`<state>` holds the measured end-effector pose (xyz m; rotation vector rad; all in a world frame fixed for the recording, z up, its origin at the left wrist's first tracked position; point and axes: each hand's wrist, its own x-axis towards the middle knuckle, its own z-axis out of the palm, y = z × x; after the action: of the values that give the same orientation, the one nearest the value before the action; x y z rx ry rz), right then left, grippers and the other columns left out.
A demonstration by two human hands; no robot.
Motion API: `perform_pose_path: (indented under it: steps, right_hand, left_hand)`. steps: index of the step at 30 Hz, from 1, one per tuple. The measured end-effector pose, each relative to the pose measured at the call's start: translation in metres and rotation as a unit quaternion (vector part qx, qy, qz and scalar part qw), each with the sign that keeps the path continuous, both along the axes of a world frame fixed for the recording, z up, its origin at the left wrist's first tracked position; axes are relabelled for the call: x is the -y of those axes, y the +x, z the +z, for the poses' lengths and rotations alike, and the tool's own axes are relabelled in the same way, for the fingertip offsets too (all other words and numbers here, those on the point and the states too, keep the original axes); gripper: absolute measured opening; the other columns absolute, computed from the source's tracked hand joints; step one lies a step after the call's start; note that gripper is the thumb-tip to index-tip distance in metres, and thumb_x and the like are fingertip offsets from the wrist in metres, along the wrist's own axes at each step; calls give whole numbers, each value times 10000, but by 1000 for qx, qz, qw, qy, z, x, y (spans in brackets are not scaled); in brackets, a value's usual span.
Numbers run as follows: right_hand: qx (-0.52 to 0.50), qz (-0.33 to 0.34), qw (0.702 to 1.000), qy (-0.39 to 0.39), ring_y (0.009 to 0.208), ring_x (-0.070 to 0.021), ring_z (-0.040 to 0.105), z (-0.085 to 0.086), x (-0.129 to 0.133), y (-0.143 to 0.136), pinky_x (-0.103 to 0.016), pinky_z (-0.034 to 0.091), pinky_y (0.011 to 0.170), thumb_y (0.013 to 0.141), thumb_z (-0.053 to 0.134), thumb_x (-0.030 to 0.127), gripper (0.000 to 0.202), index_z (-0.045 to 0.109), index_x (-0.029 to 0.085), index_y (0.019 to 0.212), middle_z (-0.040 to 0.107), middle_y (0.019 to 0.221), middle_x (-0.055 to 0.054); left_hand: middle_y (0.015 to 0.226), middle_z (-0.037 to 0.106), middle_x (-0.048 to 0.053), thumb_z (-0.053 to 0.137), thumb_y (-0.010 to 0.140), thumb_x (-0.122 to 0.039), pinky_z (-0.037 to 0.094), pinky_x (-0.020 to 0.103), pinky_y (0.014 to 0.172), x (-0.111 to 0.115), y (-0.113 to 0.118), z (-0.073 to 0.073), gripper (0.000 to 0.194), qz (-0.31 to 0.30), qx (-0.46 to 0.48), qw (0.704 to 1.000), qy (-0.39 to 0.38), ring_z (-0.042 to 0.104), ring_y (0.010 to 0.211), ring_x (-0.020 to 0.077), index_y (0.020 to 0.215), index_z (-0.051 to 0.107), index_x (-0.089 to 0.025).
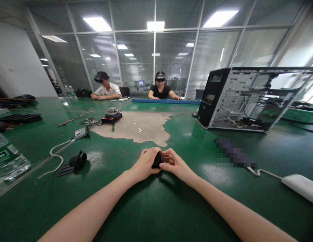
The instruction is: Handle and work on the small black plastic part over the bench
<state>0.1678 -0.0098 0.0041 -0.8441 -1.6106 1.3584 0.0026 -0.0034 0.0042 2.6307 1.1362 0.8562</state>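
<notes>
Small black part (pixel 156 161) sits between both hands, near the middle of the green tabletop (pixel 151 211); can't tell if it touches down. Left hand (pixel 145 163) has fingers wrapped over its left side; right hand (pixel 177 165) has thumb and fingertips pinched on its right edge. Looks like molded plastic: likely light, stiff, a bit slick, thin edges maybe snappable. Best hold: solid body, opposite sides. Surface: glossy green, ragged grey patch (pixel 151 127) beyond the hands. HP tower case (pixel 207 97), side open, at right. Two co-workers across, glass partition (pixel 136 67) behind, ceiling lights on.
</notes>
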Motion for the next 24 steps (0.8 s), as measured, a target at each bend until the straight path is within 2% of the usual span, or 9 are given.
perform_pose_path:
  steps: [5, 11, 15, 19, 24]
  right_hand:
    - [1, -7, 999, -35, 784, -145, 561, 4, 1, 1, -319, 455, 707, 604, 674, 308, 349, 451, 205, 852, 559, 885, -15]
    - [49, -90, 993, -51, 697, -125, 550, 5, -8, 14, -307, 427, 706, 612, 665, 305, 328, 476, 193, 856, 574, 752, 12]
    - [55, -45, 996, -62, 714, -127, 566, 2, -9, 10, -304, 435, 709, 626, 659, 307, 327, 503, 174, 881, 584, 836, -20]
    - [52, -29, 995, -77, 633, -126, 578, -1, -9, -1, -315, 459, 662, 638, 642, 353, 331, 513, 152, 867, 592, 770, -26]
    - [55, -29, 998, 9, 751, -144, 587, -3, -5, -2, -305, 473, 689, 622, 663, 308, 312, 500, 183, 858, 583, 910, -30]
  left_hand:
    - [993, 502, 19, 605, 650, -243, 294, 357, 862, 0, 0, 0, 491, 1, 4, 1000, -1, 474, 948, 193, 1063, 339, -230]
    - [1015, 494, 27, 642, 627, -267, 294, 359, 868, -1, -2, -1, 554, 3, 0, 1000, -1, 461, 976, 204, 1083, 330, -228]
    - [1010, 497, 27, 635, 633, -259, 296, 355, 862, -1, -2, -1, 533, 4, -4, 1000, 2, 463, 958, 198, 1073, 336, -224]
    - [1015, 493, 31, 616, 646, -245, 297, 347, 858, 1, -1, -1, 501, 2, -5, 1000, 11, 463, 953, 192, 1062, 339, -218]
    - [989, 494, 25, 610, 639, -230, 300, 353, 851, 0, -1, -1, 502, 4, 1, 1000, 0, 468, 953, 196, 1060, 336, -227]
